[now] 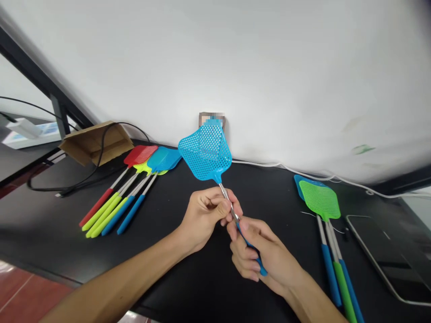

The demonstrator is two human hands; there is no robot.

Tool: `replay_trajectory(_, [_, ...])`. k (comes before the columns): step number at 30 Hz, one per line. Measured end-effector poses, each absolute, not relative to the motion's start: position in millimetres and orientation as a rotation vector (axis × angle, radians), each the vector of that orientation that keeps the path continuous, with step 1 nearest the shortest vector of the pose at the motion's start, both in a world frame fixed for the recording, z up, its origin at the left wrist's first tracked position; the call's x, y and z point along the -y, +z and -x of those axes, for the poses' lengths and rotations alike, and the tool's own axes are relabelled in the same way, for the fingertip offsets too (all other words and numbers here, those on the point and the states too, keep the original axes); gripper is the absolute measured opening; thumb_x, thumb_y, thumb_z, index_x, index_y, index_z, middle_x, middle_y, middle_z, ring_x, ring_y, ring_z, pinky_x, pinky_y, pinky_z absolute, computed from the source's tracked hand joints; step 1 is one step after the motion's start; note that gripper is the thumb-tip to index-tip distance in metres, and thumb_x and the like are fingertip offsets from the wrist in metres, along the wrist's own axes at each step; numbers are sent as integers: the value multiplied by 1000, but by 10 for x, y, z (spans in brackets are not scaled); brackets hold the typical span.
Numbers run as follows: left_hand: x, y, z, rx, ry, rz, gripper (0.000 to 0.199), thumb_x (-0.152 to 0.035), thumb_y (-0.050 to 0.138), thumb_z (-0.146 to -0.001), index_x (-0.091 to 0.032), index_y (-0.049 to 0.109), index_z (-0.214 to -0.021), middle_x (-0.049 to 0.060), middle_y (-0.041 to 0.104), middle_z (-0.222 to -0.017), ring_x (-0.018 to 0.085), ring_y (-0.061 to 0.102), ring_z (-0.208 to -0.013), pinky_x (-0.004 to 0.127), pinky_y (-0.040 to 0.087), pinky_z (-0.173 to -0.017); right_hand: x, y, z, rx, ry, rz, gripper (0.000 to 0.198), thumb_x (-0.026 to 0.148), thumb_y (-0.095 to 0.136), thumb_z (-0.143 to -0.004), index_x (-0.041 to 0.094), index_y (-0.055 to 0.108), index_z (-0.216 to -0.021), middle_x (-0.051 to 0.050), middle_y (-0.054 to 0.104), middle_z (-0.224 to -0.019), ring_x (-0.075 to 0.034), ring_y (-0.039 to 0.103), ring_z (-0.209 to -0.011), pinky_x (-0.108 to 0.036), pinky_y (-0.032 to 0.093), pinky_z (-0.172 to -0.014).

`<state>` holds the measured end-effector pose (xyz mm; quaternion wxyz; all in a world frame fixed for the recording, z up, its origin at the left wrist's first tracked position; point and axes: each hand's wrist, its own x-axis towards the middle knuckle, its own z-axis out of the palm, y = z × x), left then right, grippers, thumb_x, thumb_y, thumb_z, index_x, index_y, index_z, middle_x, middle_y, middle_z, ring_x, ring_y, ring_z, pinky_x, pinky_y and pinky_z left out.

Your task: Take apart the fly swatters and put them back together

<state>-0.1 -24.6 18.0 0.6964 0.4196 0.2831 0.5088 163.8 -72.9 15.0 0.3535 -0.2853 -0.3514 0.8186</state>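
A blue fly swatter is held up in front of me over the black table, its perforated head uppermost and tilted left. My left hand pinches its metal shaft below the head. Lower down, my right hand wraps round the blue grip, whose end shows beneath the fingers. To the left lie several more swatters with red, yellow and blue handles, among them a red swatter and a blue swatter. On the right, a green swatter overlaps at least one blue swatter.
An open cardboard box and a black cable are at the back left. A phone-like dark slab with a pale rim lies at the right. A white cable runs along the wall. A power strip sits far left.
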Motion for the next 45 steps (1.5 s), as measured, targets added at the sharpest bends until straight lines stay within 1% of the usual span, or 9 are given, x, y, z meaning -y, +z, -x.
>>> replay_trajectory(10, [127,255,5,-845,1413,-789,20,-28,84,-81,-12,73,-86,6,72,-78,7,53,-58,18,42,-53,734,156,-1576,2029,257,1461,24,31,45,-106,20,66,-105,-3,60,-68,-14,50,-56,-32,23,-55])
replay_trajectory(13, [-111,305,227,-856,1583,-652,13,-21,82,-83,-11,73,-83,3,70,-79,5,55,-63,15,47,-59,757,107,-1585,2104,43,1500,26,28,43,-106,20,67,-111,-5,62,-68,-16,51,-55,-33,22,-53])
replay_trajectory(17, [-368,408,503,-864,1970,-554,22,-19,63,-98,-14,69,-78,0,63,-71,6,58,-68,13,45,-56,674,43,-1694,2109,-101,1654,25,26,45,-105,21,65,-91,-6,60,-67,-16,50,-56,-34,20,-53])
replay_trajectory(21, [-117,374,299,-817,1702,-775,12,-17,61,-98,-13,72,-102,-1,56,-64,8,50,-58,19,41,-51,509,-31,-1872,2069,-206,1878,16,24,56,-100,19,62,-85,-10,62,-77,-21,55,-68,-32,21,-54])
replay_trajectory(24, [207,254,31,-735,1269,-950,24,-29,62,-98,-16,68,-117,-3,53,-58,10,47,-50,22,38,-47,430,-88,-1987,2105,-270,1985,8,22,58,-98,18,64,-94,-11,63,-82,-24,58,-74,-32,24,-54])
replay_trajectory(29, [415,97,-89,-774,891,-951,27,-41,60,-98,-17,67,-104,-6,46,-57,7,38,-41,19,31,-39,402,-28,-2093,2016,-130,1859,17,28,58,-97,17,67,-107,-14,64,-95,-30,58,-93,-39,44,-71])
replay_trajectory(33, [404,50,-82,-888,846,-958,32,-49,58,-98,-18,64,-94,-7,41,-58,5,35,-41,17,29,-37,461,203,-2088,1788,792,1430,29,39,62,-97,22,65,-120,-9,66,-107,-24,59,-96,-38,49,-83])
replay_trajectory(36, [408,28,-98,-882,809,-981,31,-44,57,-99,-17,62,-85,-5,45,-60,5,39,-41,18,33,-38,528,292,-2023,1474,1258,1188,27,45,61,-98,24,67,-114,-6,66,-100,-21,60,-90,-34,49,-82])
replay_trajectory(45, [535,129,-83,-549,701,-629,29,-38,63,-98,-16,58,-81,-7,40,-58,2,29,-39,14,23,-34,547,100,-1822,848,1586,972,16,36,67,-94,22,64,-86,-1,58,-82,-16,50,-77,-31,45,-76])
